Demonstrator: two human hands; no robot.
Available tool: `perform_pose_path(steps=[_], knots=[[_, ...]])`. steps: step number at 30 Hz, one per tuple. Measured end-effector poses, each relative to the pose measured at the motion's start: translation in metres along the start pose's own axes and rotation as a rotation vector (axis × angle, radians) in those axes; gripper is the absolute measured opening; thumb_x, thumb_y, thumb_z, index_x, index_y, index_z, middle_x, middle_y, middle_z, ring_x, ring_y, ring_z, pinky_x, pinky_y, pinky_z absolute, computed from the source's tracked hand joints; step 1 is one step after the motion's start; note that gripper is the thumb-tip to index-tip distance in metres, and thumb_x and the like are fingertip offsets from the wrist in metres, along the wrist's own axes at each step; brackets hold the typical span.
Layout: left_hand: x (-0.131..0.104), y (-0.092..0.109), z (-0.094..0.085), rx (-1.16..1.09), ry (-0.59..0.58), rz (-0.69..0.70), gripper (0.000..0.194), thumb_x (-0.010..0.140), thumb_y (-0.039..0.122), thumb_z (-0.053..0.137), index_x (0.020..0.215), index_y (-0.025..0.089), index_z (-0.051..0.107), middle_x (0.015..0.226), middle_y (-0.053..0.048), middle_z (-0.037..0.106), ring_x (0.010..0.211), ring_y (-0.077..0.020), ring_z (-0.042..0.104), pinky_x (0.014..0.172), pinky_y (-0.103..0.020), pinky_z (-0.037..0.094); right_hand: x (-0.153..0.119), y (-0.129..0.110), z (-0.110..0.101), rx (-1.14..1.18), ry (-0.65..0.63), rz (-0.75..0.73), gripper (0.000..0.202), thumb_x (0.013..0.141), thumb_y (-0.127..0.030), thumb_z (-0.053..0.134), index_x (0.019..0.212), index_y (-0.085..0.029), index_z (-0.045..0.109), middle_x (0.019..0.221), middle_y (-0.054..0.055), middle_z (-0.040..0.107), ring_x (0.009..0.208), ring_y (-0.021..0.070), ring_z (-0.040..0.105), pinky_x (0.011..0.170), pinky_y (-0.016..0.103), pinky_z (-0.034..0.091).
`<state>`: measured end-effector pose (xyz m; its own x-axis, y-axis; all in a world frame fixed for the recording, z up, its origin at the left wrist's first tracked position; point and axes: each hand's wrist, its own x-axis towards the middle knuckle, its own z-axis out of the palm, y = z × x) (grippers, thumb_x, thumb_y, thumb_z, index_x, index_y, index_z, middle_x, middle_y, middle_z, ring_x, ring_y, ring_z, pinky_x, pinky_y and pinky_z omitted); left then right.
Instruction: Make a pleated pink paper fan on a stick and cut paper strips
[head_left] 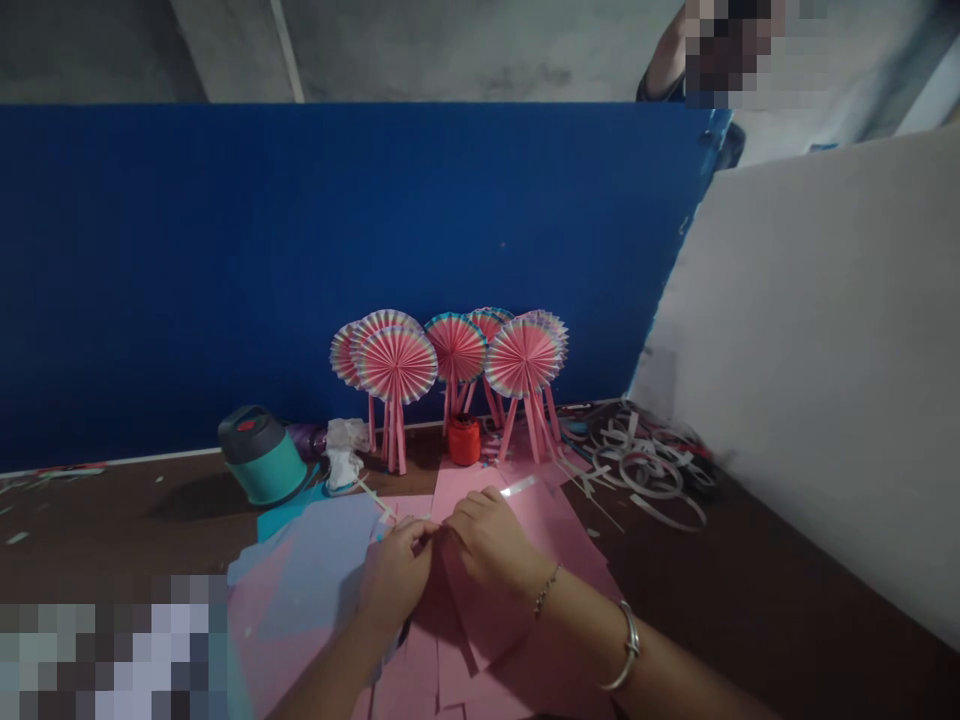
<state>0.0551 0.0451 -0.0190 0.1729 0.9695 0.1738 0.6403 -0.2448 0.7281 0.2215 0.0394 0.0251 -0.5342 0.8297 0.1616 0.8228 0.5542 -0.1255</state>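
My left hand [399, 568] and my right hand [487, 535] meet fingertip to fingertip above pink paper sheets [525, 600]. Thumb and fingers are pinched together on each hand; whatever lies between them is too small to make out. Light blue sheets [322, 545] spread to the left of my left hand. Beyond the hands stands a red container [464, 441]. Several pleated pink paper fans [397, 365] stand behind it, with pink strips hanging below the round parts.
A teal and black container [264, 458] stands at the left, beside crumpled white material [345, 450]. Curled paper strips [652, 460] pile up at the right. A blue partition [337, 220] closes off the back, a pale wall [810, 330] the right. Another person's arm [666, 58] shows above.
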Motion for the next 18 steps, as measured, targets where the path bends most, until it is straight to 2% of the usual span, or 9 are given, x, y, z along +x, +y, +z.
perform_pose_path(steps=[8, 13, 16, 18], knots=[[0.000, 0.002, -0.001, 0.056, -0.009, 0.001, 0.026, 0.081, 0.020, 0.046, 0.085, 0.025, 0.072, 0.092, -0.002, 0.072, 0.086, -0.0180, 0.062, 0.076, -0.028, 0.043, -0.001, 0.001, 0.001, 0.051, 0.045, 0.022, 0.016, 0.086, -0.019, 0.051, 0.083, -0.015, 0.066, 0.087, 0.008, 0.068, 0.083, 0.0191, 0.054, 0.075, 0.033, 0.028], [0.000, 0.002, 0.000, 0.058, 0.003, 0.018, 0.024, 0.082, 0.023, 0.046, 0.086, 0.024, 0.070, 0.091, -0.002, 0.071, 0.087, -0.0185, 0.061, 0.076, -0.028, 0.042, 0.002, 0.002, -0.004, 0.124, 0.087, 0.085, 0.016, 0.083, -0.017, 0.052, 0.075, -0.017, 0.066, 0.082, 0.006, 0.069, 0.081, 0.0172, 0.056, 0.076, 0.031, 0.030], [0.002, -0.003, 0.002, 0.015, 0.032, 0.012, 0.022, 0.084, 0.030, 0.047, 0.081, 0.022, 0.067, 0.082, -0.002, 0.070, 0.076, -0.0171, 0.061, 0.070, -0.026, 0.042, 0.004, 0.020, -0.018, 0.170, 0.178, 0.214, 0.016, 0.078, -0.016, 0.053, 0.068, -0.017, 0.066, 0.079, 0.004, 0.070, 0.080, 0.0166, 0.059, 0.077, 0.029, 0.033], [0.004, -0.006, 0.003, -0.022, 0.054, -0.009, 0.023, 0.085, 0.034, 0.046, 0.077, 0.021, 0.064, 0.075, -0.001, 0.068, 0.071, -0.0164, 0.059, 0.067, -0.026, 0.041, 0.001, 0.044, -0.034, 0.222, 0.208, 0.349, 0.015, 0.075, -0.017, 0.054, 0.069, -0.018, 0.068, 0.077, 0.003, 0.071, 0.075, 0.0158, 0.060, 0.070, 0.026, 0.035]])
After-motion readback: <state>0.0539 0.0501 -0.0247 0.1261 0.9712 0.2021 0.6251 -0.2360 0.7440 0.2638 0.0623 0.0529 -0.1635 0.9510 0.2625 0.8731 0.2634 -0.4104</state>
